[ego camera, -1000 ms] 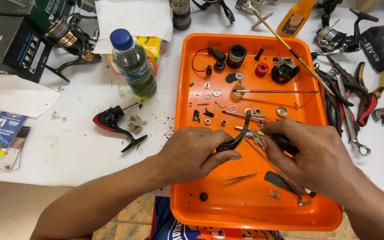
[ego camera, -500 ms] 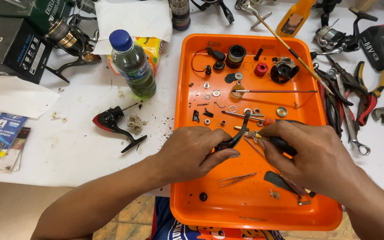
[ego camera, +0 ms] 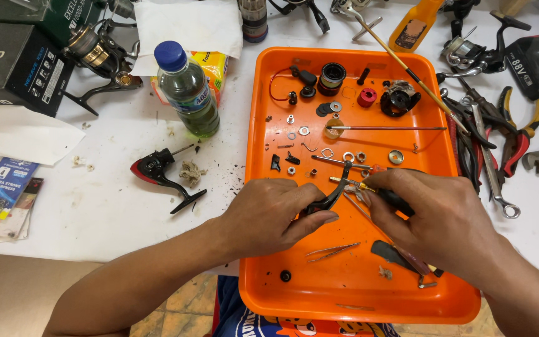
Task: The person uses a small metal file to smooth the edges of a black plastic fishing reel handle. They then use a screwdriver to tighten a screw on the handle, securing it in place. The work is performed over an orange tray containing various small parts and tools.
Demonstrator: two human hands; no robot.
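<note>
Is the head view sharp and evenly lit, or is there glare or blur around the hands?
Head view: even, soft light; faint shadows under the left hand and right hand; orange tray shows mild sheen, no harsh glare; small parts sharp; edges slightly bowed.

Left hand (ego camera: 276,215) nudged slightly left with black part (ego camera: 332,196); right hand (ego camera: 438,218) fingers (ego camera: 378,187) closed nearer brass shaft (ego camera: 347,183).

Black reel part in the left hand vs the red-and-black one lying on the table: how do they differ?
The black reel part is pinched in the left hand over the orange tray; the red-and-black reel part lies untouched on the white table. The first is all black, the second has red trim. Both are thin and curved.
</note>
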